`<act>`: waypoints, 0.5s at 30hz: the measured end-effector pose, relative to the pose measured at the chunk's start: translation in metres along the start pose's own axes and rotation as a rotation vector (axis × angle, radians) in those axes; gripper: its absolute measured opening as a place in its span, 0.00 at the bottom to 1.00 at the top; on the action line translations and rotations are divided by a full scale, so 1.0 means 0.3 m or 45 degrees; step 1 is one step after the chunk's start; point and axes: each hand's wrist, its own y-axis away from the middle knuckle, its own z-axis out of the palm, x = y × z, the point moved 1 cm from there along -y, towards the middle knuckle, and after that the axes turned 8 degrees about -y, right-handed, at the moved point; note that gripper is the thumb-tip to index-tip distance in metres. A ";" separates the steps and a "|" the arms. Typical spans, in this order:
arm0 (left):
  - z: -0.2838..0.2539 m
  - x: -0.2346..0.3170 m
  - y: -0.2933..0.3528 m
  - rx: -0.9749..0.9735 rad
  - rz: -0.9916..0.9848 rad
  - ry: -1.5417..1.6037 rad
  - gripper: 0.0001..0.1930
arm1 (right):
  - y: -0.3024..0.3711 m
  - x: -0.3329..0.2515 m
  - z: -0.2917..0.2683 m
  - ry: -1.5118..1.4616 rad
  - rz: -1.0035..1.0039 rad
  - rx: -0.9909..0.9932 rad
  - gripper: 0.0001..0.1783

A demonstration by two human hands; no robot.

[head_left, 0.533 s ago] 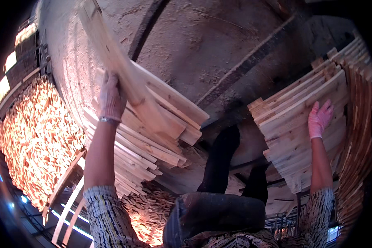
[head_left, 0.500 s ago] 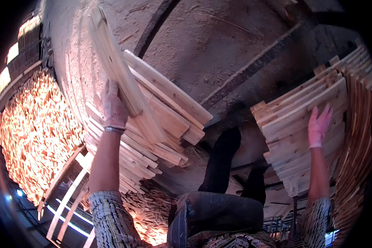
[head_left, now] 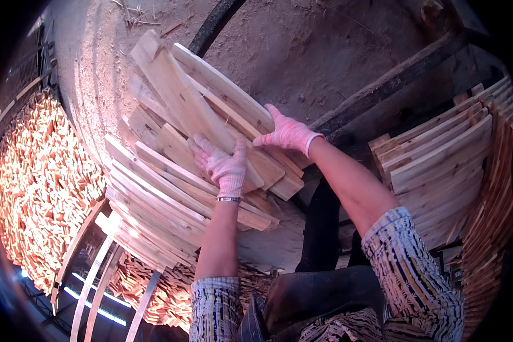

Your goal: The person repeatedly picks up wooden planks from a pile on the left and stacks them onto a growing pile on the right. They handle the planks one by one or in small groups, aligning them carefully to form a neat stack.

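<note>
A loose pile of pale sawn boards lies at centre-left, with one long board (head_left: pixel 182 94) slanting across its top. My left hand (head_left: pixel 219 168), in a pinkish knit glove, rests on the lower part of that board, fingers spread. To its right, my right hand (head_left: pixel 290 134), gloved likewise, reaches the pile's right side. Its thumb and fingers are apart, near the edge of an outer board (head_left: pixel 225 80); whether it presses on that board I cannot tell. More boards (head_left: pixel 154 211) lie fanned in layers below and left of my left hand.
A neat stack of boards (head_left: pixel 439 154) stands at the right, beside a curved-looking row of wood (head_left: pixel 490 222). A big heap of small wood pieces (head_left: pixel 45 194) fills the far left. A dark beam (head_left: pixel 393 74) crosses the dusty floor (head_left: pixel 302 51).
The long board my left hand held raised now lies lower on the pile. My right hand has left the right-hand stack and come across to the pile; my view has shifted somewhat.
</note>
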 end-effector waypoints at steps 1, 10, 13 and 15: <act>-0.014 0.020 0.005 -0.027 -0.020 -0.034 0.64 | -0.008 0.033 0.016 0.025 0.022 -0.042 0.55; -0.044 0.131 0.003 -0.028 -0.229 0.383 0.60 | 0.062 0.006 0.102 -0.055 0.079 0.150 0.35; -0.028 0.178 0.051 -0.057 -0.243 0.140 0.60 | 0.035 0.084 0.083 -0.143 -0.057 -0.015 0.36; -0.035 0.210 0.061 -0.073 -0.214 0.309 0.61 | 0.099 0.062 0.054 -0.089 -0.046 0.067 0.36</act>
